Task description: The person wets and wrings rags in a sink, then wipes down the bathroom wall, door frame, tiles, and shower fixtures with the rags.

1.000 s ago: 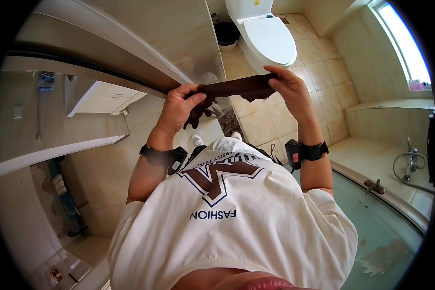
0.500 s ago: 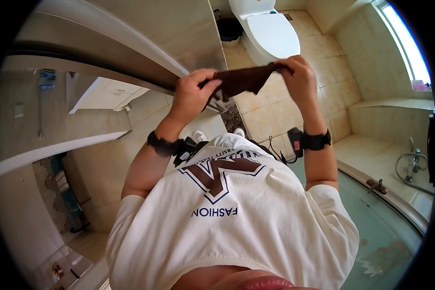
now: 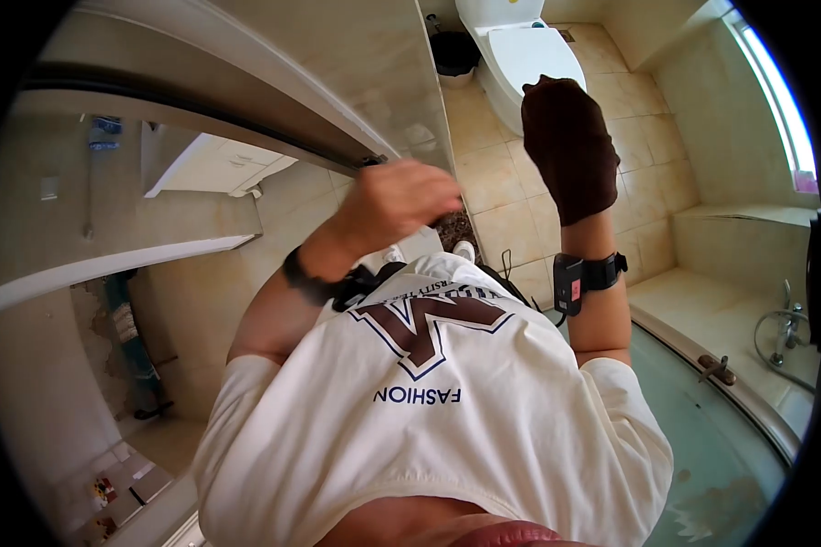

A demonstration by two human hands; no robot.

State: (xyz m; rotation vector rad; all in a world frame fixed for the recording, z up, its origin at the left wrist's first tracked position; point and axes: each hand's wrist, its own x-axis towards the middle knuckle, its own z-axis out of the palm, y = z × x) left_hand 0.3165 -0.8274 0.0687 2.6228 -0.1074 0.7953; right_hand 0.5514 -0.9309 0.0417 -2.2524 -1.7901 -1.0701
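Note:
A dark brown cloth cover (image 3: 570, 146), shaped like a mitt or sock, is pulled over my right hand down to the wrist. The fingers inside it are hidden, so their pose does not show. My left hand (image 3: 401, 205) hovers apart from it, to the left, somewhat blurred. Its fingers are stretched out, held close together and slightly bent, with nothing visible in them. Black straps with small devices sit on both wrists, the right device (image 3: 568, 284) showing a red label.
A white toilet (image 3: 538, 68) and a black-lined bin (image 3: 453, 55) stand ahead. The door frame (image 3: 274, 109) runs along the left. On the right are a glass panel (image 3: 675, 401), a tap with hose (image 3: 787, 333) and a window (image 3: 771, 91). A white cabinet (image 3: 223, 169) shows at left.
The brown cloth, stretched between both hands before, now covers my right hand. My left hand has let go of it and is lower. The view has shifted slightly.

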